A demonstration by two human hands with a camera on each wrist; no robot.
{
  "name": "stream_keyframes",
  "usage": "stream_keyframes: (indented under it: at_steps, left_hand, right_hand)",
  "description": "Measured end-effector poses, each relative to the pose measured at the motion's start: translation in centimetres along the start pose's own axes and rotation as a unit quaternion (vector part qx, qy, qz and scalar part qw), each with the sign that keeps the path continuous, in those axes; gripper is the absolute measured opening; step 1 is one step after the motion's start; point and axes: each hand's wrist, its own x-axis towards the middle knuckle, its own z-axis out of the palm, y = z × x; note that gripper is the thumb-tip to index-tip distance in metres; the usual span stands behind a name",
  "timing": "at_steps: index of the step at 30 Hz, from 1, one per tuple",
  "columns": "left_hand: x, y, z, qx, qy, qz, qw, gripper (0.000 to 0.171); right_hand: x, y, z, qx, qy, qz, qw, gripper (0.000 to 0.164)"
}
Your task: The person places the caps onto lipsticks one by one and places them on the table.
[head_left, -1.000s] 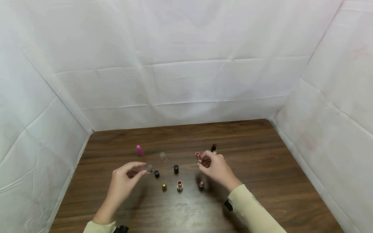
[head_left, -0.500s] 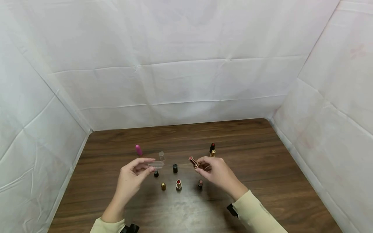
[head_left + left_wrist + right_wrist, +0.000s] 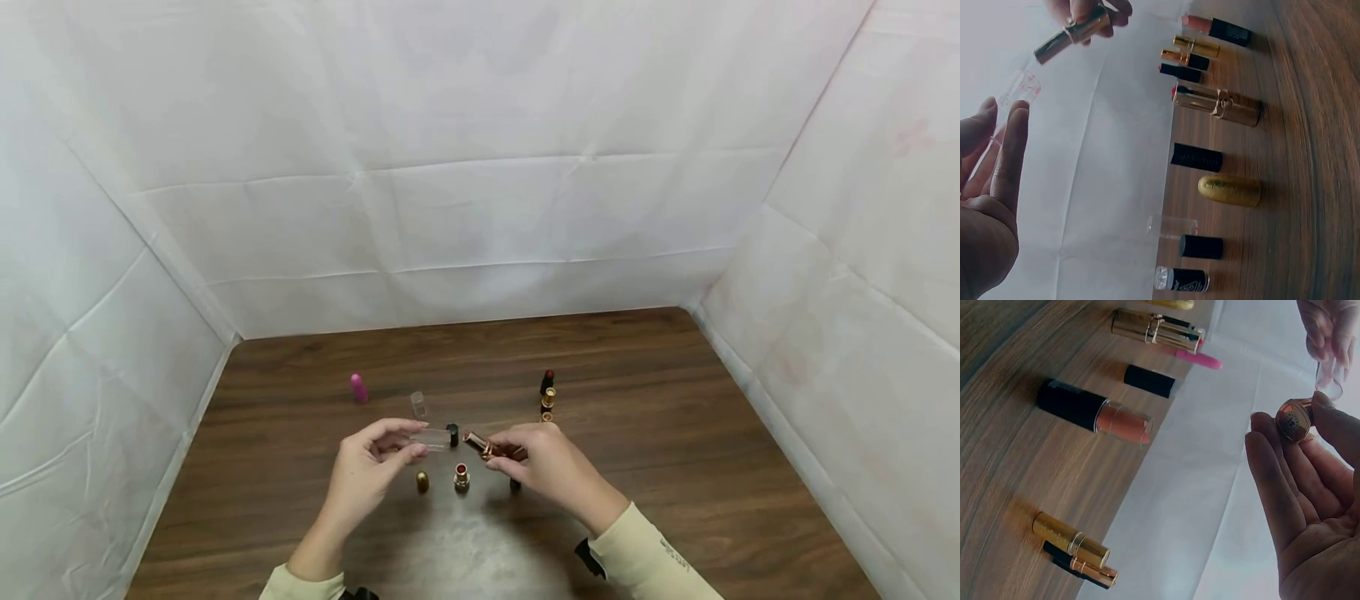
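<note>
In the head view my left hand (image 3: 367, 467) pinches a clear lipstick cap (image 3: 435, 440) between thumb and fingers, its end facing right. My right hand (image 3: 555, 462) grips a rose-gold lipstick (image 3: 477, 442) tilted toward that cap, a short gap between the two. The right wrist view shows the lipstick's round base (image 3: 1292, 422) between my thumb and fingers. Just below stands a gold lipstick (image 3: 462, 478) with its red tip up, beside a gold bullet-shaped cap (image 3: 423, 482). A black cap (image 3: 453, 435) stands behind the gap. A peach lipstick (image 3: 1124, 422) is partly hidden by my right hand in the head view.
A second clear cap (image 3: 417, 405) and a pink cap-like piece (image 3: 359, 388) stand at the back left. Behind my right hand are a black lipstick (image 3: 547, 382) and gold ones (image 3: 549, 398). White cloth (image 3: 480, 217) walls the wooden table (image 3: 300, 367).
Both hands have come closer together. The clear cap has turned sideways and moved right, while the rose-gold lipstick has tipped over from upright toward the left.
</note>
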Motion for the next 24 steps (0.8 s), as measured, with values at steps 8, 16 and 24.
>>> stream_keyframes:
  at_steps: [8, 16, 24]
  left_hand:
    - [0.0, -0.1, 1.0, 0.019, -0.016, -0.025, 0.9994, 0.023]
    - [-0.1, -0.1, 1.6, 0.045, -0.046, -0.020, 0.9977, 0.026]
    - [0.0, -0.1, 2.2, 0.048, -0.038, -0.041, 0.9973, 0.024]
  right_hand:
    - [0.1, -0.2, 0.2, -0.002, -0.017, -0.013, 1.000, 0.015]
    - [0.0, -0.5, 0.4, 0.001, -0.010, -0.040, 0.999, 0.018]
    - [0.2, -0.8, 0.7, 0.100, 0.005, 0.037, 0.994, 0.019]
